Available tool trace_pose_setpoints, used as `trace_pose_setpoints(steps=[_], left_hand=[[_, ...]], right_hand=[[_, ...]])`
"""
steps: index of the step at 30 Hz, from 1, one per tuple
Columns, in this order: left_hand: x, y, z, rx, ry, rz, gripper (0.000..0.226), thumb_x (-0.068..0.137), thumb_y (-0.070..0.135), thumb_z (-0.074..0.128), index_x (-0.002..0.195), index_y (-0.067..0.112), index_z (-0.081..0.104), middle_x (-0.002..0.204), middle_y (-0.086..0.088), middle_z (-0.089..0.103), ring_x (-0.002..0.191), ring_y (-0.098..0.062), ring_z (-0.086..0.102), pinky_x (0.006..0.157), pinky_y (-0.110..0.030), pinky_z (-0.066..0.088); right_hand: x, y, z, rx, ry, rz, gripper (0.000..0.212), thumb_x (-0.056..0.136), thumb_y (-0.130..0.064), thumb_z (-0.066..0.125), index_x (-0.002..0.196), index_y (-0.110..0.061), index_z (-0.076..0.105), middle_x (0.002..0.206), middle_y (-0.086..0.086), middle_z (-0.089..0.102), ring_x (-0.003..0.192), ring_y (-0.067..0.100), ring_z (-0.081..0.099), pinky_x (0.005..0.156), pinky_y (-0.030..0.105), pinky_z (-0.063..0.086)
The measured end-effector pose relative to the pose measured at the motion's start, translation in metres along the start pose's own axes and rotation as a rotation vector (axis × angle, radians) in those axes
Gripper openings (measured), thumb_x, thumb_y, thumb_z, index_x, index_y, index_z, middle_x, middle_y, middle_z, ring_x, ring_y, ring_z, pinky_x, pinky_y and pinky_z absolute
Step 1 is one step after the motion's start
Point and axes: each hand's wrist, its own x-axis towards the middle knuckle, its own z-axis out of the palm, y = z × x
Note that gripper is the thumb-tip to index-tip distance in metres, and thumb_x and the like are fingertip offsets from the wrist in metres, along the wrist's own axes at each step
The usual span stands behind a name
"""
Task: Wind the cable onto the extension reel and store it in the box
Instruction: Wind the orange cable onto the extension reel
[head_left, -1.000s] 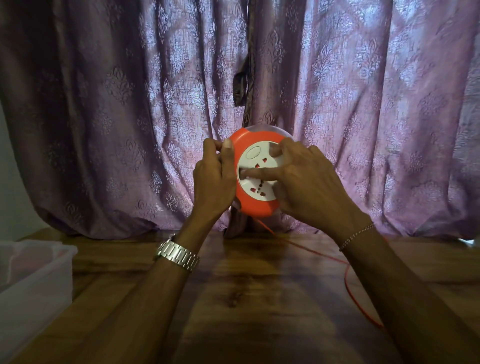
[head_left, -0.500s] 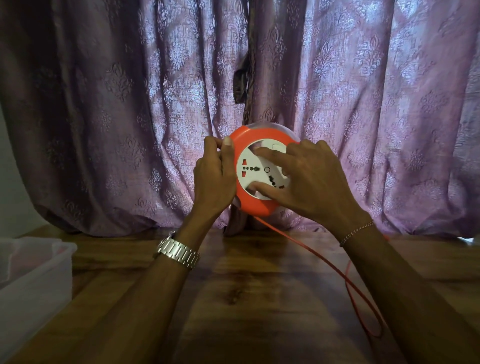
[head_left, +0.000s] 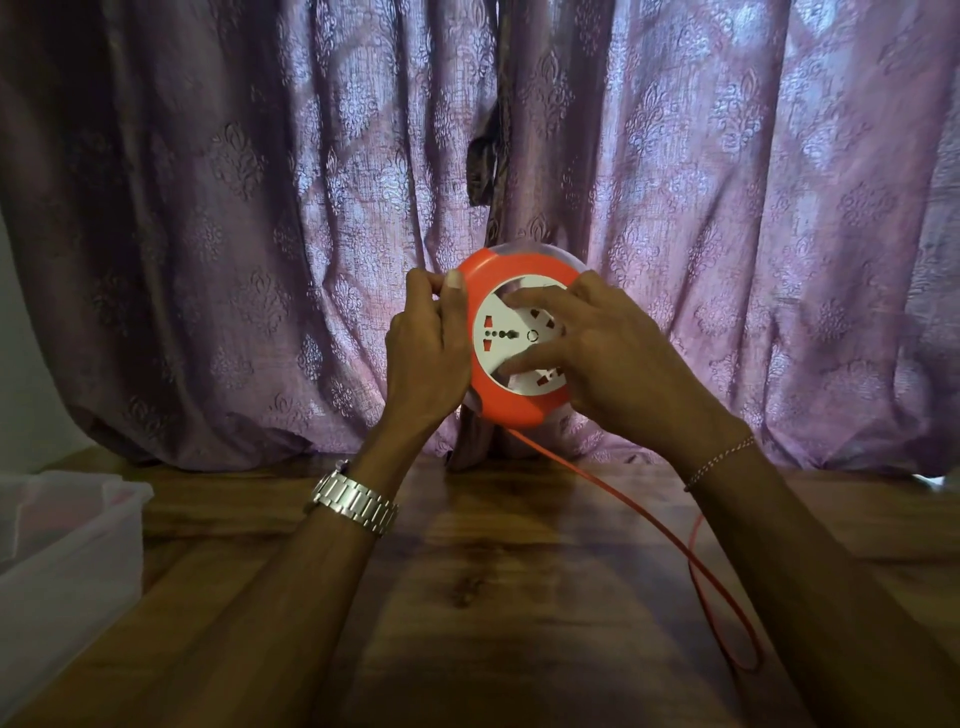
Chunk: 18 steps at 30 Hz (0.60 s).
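Observation:
I hold a round orange extension reel (head_left: 511, 408) with a white socket face upright above the wooden table (head_left: 493, 597). My left hand (head_left: 423, 348) grips its left rim, thumb on the orange edge. My right hand (head_left: 618, 358) lies over the white face, fingers spread and pressed on it. A thin orange cable (head_left: 623, 509) leaves the reel's bottom, runs down to the right and forms a loop on the table beside my right forearm. A translucent plastic box (head_left: 67, 545) stands at the left edge of the table.
A purple patterned curtain (head_left: 260, 234) hangs right behind the reel and reaches down to the table's back edge. My left wrist carries a metal watch (head_left: 353, 501).
The white socket face has turned under my right hand's fingers. The cable loop on the table has drawn in and shifted. My left hand keeps the same grip on the rim.

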Motion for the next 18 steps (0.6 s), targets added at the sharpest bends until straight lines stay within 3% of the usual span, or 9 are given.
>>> trace_pose_setpoints(steps=[4,10,18], left_hand=[[0.0,0.0,0.0,0.008,-0.004,0.01,0.028,0.104,0.048,0.033,0.092,0.024,0.041,0.06,0.005,0.054,0.058,-0.014,0.061,0.054,-0.049,0.05],[0.0,0.001,0.0,0.02,-0.006,0.012,0.03,0.104,0.048,0.033,0.093,0.021,0.042,0.061,0.006,0.055,0.06,-0.015,0.061,0.054,-0.047,0.05],[-0.001,0.004,-0.002,0.018,-0.027,0.023,0.032,0.103,0.046,0.032,0.095,0.018,0.043,0.065,0.001,0.06,0.062,-0.02,0.064,0.055,-0.049,0.051]], right_hand=[[-0.001,-0.001,0.001,-0.047,-0.028,0.046,0.049,0.083,-0.034,0.029,0.1,-0.048,0.073,0.136,-0.005,0.056,0.108,0.025,0.044,0.078,0.037,0.039],[0.0,-0.007,-0.003,-0.068,-0.064,0.106,0.057,0.073,-0.043,0.025,0.109,-0.051,0.069,0.133,0.001,0.055,0.109,0.028,0.049,0.077,0.039,0.037],[-0.001,-0.009,-0.003,-0.076,-0.071,0.163,0.059,0.075,-0.041,0.025,0.118,-0.053,0.064,0.127,0.004,0.054,0.114,0.025,0.052,0.079,0.039,0.037]])
